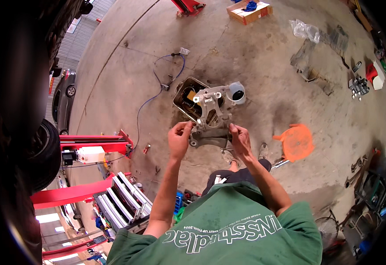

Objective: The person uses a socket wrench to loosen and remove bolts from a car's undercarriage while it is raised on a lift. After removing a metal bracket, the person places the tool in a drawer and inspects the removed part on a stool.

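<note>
A grey cast metal car part (210, 99), with several arms and bolt holes, is in front of me at the centre. My left hand (179, 139) is closed, its thumb and fingers pinched at the part's near left side. On the near right side, the fingers of my right hand (240, 140) are bent around the edge. Between my hands lies a darker curved metal arm (213, 138) with a round bushing at its left end. Behind the cast part stands a rectangular metal bin (175, 102) with dark contents, partly hidden. A translucent white tub (241, 90) with something black inside adjoins the part's right side.
A blue hose (139, 115) winds over the stained floor on the left. An orange stool (297, 142) stands right of my feet. Red lift arms (95, 142) and a tool cabinet (124, 201) are at left; a cardboard box (249, 17) sits far off.
</note>
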A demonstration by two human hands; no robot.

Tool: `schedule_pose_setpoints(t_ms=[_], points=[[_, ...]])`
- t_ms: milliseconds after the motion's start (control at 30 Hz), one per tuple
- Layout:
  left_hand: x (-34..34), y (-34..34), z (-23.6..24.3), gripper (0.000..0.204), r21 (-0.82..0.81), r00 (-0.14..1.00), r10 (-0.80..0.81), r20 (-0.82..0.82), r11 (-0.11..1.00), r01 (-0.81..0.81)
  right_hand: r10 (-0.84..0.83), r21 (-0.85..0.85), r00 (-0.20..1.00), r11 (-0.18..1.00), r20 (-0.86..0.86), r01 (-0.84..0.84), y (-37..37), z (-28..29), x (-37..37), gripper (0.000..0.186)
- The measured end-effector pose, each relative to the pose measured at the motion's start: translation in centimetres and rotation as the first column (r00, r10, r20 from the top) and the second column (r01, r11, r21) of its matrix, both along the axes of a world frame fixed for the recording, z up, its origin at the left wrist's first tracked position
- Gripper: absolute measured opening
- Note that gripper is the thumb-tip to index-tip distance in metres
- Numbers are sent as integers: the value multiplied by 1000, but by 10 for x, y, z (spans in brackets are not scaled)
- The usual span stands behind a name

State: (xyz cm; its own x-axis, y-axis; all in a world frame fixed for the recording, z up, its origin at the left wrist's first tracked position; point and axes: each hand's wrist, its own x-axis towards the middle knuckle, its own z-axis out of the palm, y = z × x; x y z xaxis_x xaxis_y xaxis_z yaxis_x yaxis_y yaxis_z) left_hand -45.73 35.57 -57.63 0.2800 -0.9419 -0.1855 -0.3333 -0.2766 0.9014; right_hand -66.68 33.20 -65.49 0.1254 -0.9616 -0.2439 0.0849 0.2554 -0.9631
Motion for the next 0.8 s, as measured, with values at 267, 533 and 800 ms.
schedule_pose_setpoints(t_ms=[267, 533, 800], points=[[-37, -2, -15, 41, 91, 983, -67, -171, 992, 84, 91, -36, 994, 995, -61, -93, -13, -12, -34, 52], [-58, 4, -22, 35, 8, 868, 241, -434, 965, -263, 207, 90, 978, 974, -1, -206, -17, -23, -57, 57], [-97, 7, 9, 36, 104, 993, 71, -92, 993, -61, 365, -59, 911, 922, -191, -382, -14, 6, -79, 50]])
